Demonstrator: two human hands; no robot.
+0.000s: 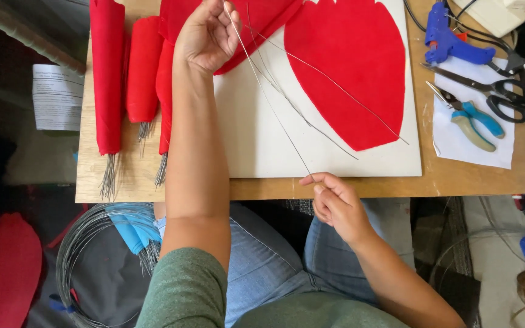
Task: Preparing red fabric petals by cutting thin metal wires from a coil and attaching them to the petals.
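My left hand [206,36] is raised over the back of the table and pinches the top ends of several thin grey wires [274,100]. My right hand [334,203] is at the table's front edge and pinches the lower end of one wire, which runs straight between both hands. The other wires fan out to the right across a white board [262,146] and a large red felt petal [350,61].
Three rolled red felt pieces [108,79] with wire stems lie at the table's left. A blue glue gun [451,42], black scissors [487,88] and blue-handled pliers [472,118] lie at the right. A coil of wire [83,243] sits on the floor at the left.
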